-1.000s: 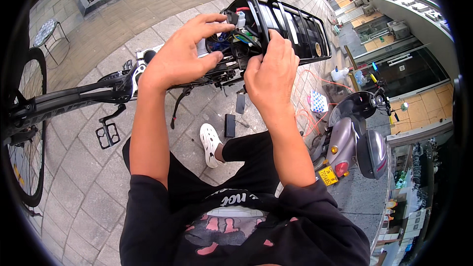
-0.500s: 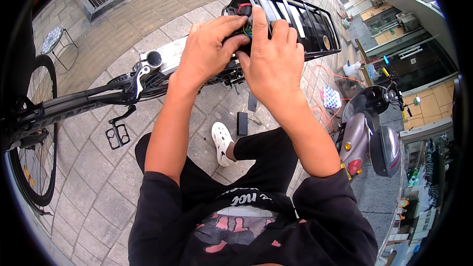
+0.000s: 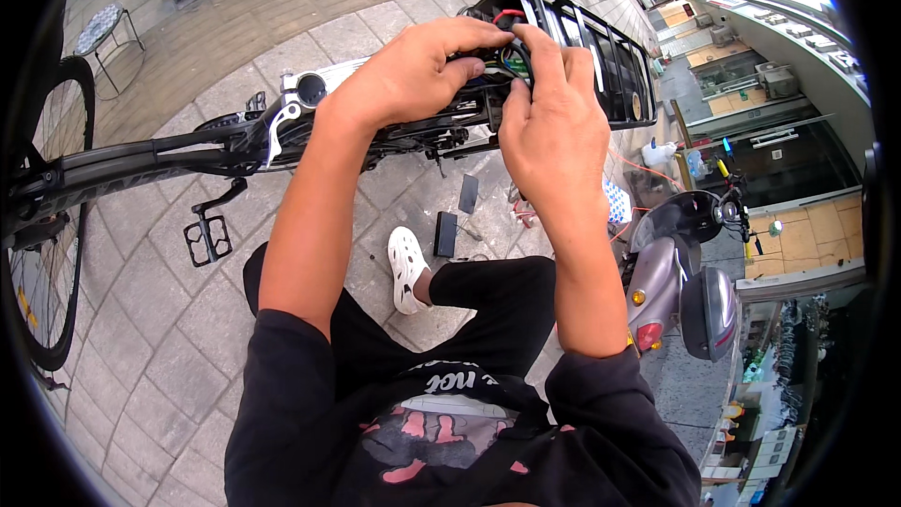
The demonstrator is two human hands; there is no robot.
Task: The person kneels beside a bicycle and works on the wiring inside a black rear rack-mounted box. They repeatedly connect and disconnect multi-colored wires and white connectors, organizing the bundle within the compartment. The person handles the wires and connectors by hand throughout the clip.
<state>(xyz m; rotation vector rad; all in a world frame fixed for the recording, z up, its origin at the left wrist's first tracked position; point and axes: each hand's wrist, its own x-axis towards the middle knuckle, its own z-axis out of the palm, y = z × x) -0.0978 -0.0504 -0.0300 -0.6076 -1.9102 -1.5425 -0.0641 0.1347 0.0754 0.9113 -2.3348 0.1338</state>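
Both hands meet at an open compartment on a black bicycle (image 3: 225,145), between its seat post and rear rack (image 3: 605,56). A bundle of thin coloured wires (image 3: 512,64) shows there, green, blue and yellow among them, beside a thicker red wire (image 3: 510,14). My left hand (image 3: 408,73) has its fingers bent over the near side of the bundle, thumb below. From the other side my right hand (image 3: 558,127) closes its index finger and thumb round the wires and a dark cable. The fingertips partly hide what each hand pinches.
On the paving by my white shoe (image 3: 407,268) lie a black box (image 3: 445,235) and a flat dark plate (image 3: 467,193). A parked scooter (image 3: 666,291) stands at right, near a blue-and-white package (image 3: 617,201). A stool (image 3: 99,30) is at far left.
The view has shifted, so the bicycle's rear sits further right. My hands have parted slightly, and more of the coloured wires shows between them.
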